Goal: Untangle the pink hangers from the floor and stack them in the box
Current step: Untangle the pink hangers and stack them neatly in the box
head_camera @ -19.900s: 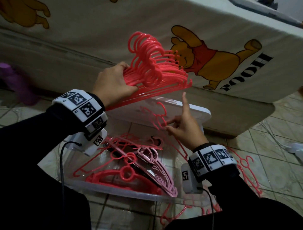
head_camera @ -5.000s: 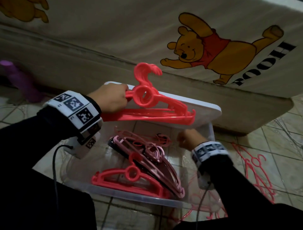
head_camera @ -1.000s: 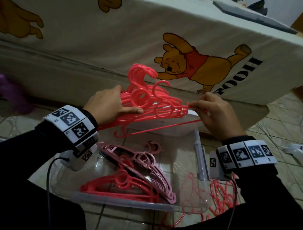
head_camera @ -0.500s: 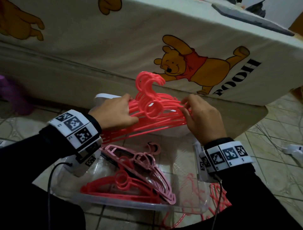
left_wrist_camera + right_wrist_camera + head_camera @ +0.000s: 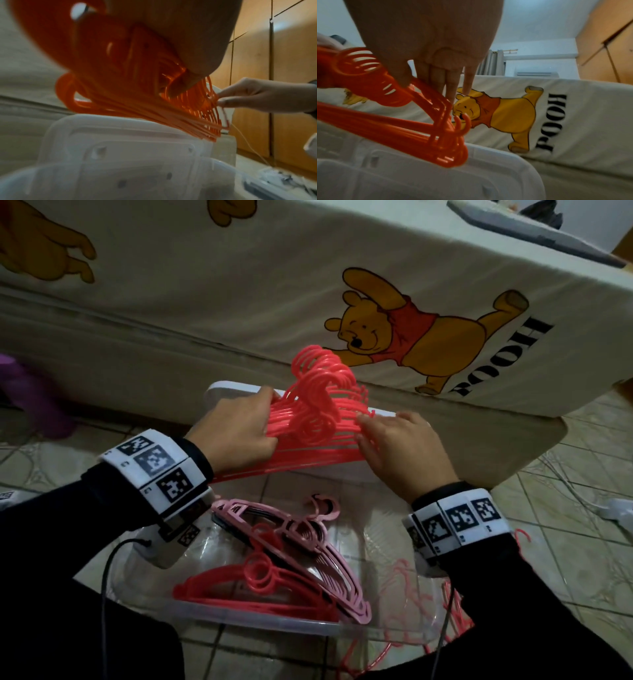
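Since half a second ago, the bundle [image 5: 318, 422] of pink hangers is turned a little, so that its hooks are spread more like a fan, and the right hand [image 5: 404, 450] is brought lower on its right end. The bundle is held in the air above the box [image 5: 394, 631], in front of the white lid [image 5: 342, 472] that stands behind the box.

The left hand [image 5: 239, 433] is closed around the left side of the bundle, with the thumb under it and the fingers over it. The right hand is laid against the right ends of the hangers with fingers nearly straight; in the left wrist view two fingertips [image 5: 223, 102] are seen touching these ends, and in the right wrist view the thumb is pressed on the top hanger. A firm grip by this hand cannot be told.

Inside the clear box more hangers are lying: a red stack [image 5: 253, 587] near the front wall and a pale pink stack [image 5: 308, 542] across it. Some thin hangers [image 5: 455, 607] are left on the tiled floor [image 5: 565, 542] beside the right wall of the box. Behind everything a bed [image 5: 239, 285] is seen, covered with a bear-printed sheet.
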Demonstrator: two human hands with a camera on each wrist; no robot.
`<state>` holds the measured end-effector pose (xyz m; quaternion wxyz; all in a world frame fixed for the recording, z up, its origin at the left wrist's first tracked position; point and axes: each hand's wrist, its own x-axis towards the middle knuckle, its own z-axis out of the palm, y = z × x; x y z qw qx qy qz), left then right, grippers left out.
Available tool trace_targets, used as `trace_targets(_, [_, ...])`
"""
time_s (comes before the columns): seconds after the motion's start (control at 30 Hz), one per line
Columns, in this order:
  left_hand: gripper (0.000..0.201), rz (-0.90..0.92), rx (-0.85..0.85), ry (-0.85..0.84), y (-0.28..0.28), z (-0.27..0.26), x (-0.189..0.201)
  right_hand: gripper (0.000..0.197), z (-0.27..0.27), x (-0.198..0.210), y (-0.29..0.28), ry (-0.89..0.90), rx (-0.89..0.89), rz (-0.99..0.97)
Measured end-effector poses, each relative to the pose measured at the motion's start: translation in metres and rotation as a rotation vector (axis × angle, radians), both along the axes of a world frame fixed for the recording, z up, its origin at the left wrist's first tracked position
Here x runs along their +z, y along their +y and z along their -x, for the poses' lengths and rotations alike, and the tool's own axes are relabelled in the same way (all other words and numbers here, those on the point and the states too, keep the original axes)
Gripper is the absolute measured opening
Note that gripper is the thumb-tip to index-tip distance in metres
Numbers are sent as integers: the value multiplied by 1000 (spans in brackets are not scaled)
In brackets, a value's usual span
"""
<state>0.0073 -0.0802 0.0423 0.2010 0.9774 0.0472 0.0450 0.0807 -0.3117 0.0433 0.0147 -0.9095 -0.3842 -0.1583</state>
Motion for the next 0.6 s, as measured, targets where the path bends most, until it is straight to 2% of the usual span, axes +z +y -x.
trace_targets(0.07, [45, -26, 14, -25, 5, 0, 1, 37, -4, -1, -7, 100, -3, -167])
trace_targets(0.17, [51, -40, 52, -69, 18, -4, 8, 29, -13, -6, -21, 214, -131, -408])
trace_targets(0.27, [51, -49, 79, -81, 25, -8, 11, 26, -21, -23, -26, 382, -227, -372])
trace_targets(0.33, [51, -65, 78, -66, 26, -9, 6, 31, -26, -36, -25, 533, -261, -348])
trace_targets(0.4, [52, -50, 95, -41, 27, -10, 1, 38, -32, -48, -25, 714, -320, -245])
trace_targets(0.43, [53, -33, 105, -27, 28, -10, -1, 35, -34, -55, -24, 778, -350, -139])
trace_targets(0.53, [61, 6, 91, 6, 27, -12, 1, 23, -35, -89, -15, 830, -380, 196])
trace_targets(0.6, [66, 23, 65, 5, 24, -13, 2, 25, -27, -118, -5, 841, -361, 331])
